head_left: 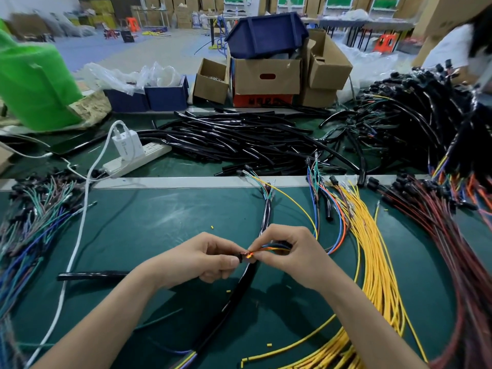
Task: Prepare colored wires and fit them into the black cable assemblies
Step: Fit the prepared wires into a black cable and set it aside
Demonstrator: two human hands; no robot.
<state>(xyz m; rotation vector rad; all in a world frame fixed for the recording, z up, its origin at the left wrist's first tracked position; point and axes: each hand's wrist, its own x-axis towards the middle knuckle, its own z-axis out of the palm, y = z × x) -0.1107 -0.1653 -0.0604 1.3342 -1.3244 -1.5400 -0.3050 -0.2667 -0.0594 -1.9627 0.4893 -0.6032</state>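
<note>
My left hand (210, 258) pinches a small black connector (242, 257) above the green mat. My right hand (290, 255) pinches a few colored wires (277, 248), orange, blue and yellow, whose ends meet the connector. A black sleeved cable (239, 288) runs from under my hands toward the bottom edge, and another length (266, 214) leads away up the mat. A bundle of loose yellow wires (378, 275) lies right of my right hand. Dark red wires (447, 235) with black plugs lie further right.
A pile of black tubes (239, 139) lies across the far table, with finished black assemblies (412, 115) heaped at the right. A white power strip (135, 158) and its cable (77, 235) sit at left, beside mixed green and blue wires (34, 222). Cardboard boxes (266, 78) stand behind. One short black tube (90, 275) lies left of my hands.
</note>
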